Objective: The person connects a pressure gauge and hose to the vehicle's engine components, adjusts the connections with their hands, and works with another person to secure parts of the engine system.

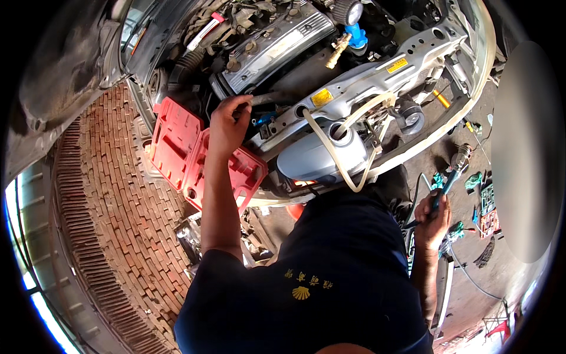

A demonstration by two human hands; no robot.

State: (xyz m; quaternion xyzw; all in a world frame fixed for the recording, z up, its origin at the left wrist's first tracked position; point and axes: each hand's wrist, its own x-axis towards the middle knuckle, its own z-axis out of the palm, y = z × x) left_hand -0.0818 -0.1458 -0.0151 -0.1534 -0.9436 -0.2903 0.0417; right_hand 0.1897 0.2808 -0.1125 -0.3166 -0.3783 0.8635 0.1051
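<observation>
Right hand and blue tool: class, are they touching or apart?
Touching: the head view shows the right hand with its fingers closed around the blue tool.

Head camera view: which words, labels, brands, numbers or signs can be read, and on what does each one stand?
Dark blue fabric shirt: yellow characters and fan-shaped emblem, not copied here.
Silver metal crossbar: two yellow rectangular labels, print too small to read.
Round white-faced gauge: markings too small.

I wear a dark navy shirt (pixel 348 259) with short sleeves (pixel 218 277), which leave my forearms (pixel 221 200) bare. On its front there is a yellow fan-shaped mark (pixel 300 293), with small yellow characters (pixel 315 283) near it. My left hand (pixel 227 125) and right hand (pixel 432 219) are bare.
</observation>
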